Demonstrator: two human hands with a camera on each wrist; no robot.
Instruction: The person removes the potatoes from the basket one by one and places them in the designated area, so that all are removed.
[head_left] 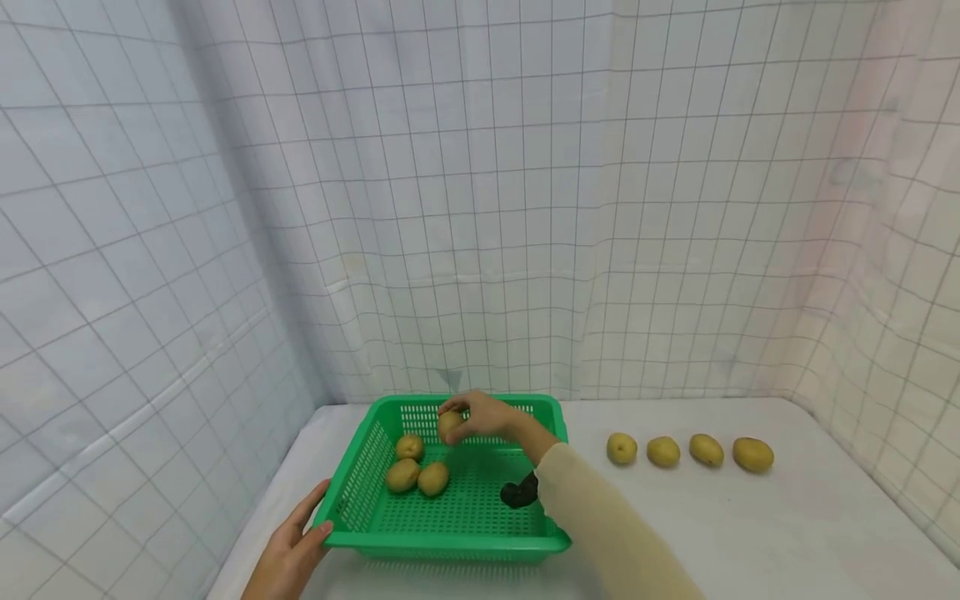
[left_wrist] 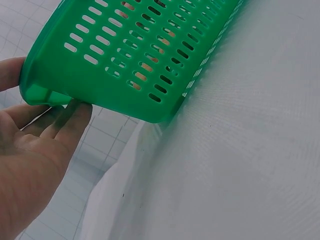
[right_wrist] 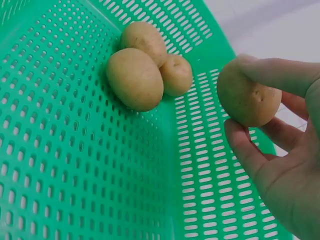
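My right hand [head_left: 486, 415] holds a potato [right_wrist: 248, 94] between thumb and fingers, above the far part of a green plastic basket [head_left: 450, 542]. In the right wrist view the potato is held near the basket's slotted wall. Three other potatoes [right_wrist: 135, 80] lie together on the basket floor, toward the left in the head view. At the basket's near left corner my left hand [head_left: 288, 546] grips the rim. The left wrist view shows the thumb on one side of the rim and the fingers [left_wrist: 75, 120] tucked beneath it.
To the right of the basket, several potatoes [head_left: 663, 451] lie in a row on the white table [head_left: 675, 533]. A small dark object [head_left: 519, 492] shows below the right wrist. White gridded curtains [head_left: 487, 208] enclose the table at the back and sides.
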